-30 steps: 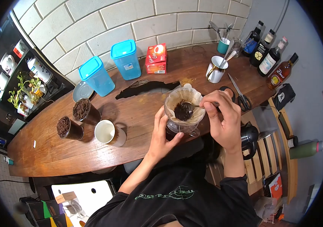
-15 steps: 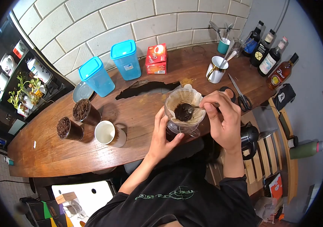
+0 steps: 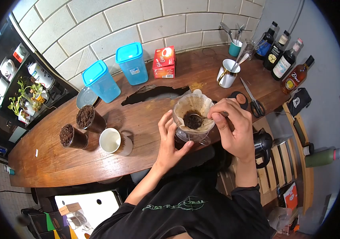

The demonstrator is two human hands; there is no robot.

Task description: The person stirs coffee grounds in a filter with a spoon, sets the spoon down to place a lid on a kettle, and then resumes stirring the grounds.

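A clear coffee dripper (image 3: 176, 116) sits on a glass server (image 3: 205, 140) near the table's front edge. Its paper filter (image 3: 206, 104) is stained brown, with dark wet coffee grounds (image 3: 193, 122) at the bottom. My left hand (image 3: 168, 137) wraps round the dripper's left side, thumb in front, low by the server. Pinched in my right hand (image 3: 233, 125) is a spoon (image 3: 205, 117), reaching over the filter's right rim. Its bowl is down in the grounds, partly hidden by them.
Left stand a white cup (image 3: 116, 142) and two glasses (image 3: 73, 137) heaped with brown granules. Blue-lidded containers (image 3: 133, 65) and a red box (image 3: 164, 63) line the back. Right are a mug (image 3: 228, 73) of utensils, scissors (image 3: 256, 104), bottles (image 3: 284, 65) and a black kettle (image 3: 261, 143).
My right hand has tilted slightly, and the spoon's bowl has moved a little left and deeper into the grounds. My left hand stays on the dripper.
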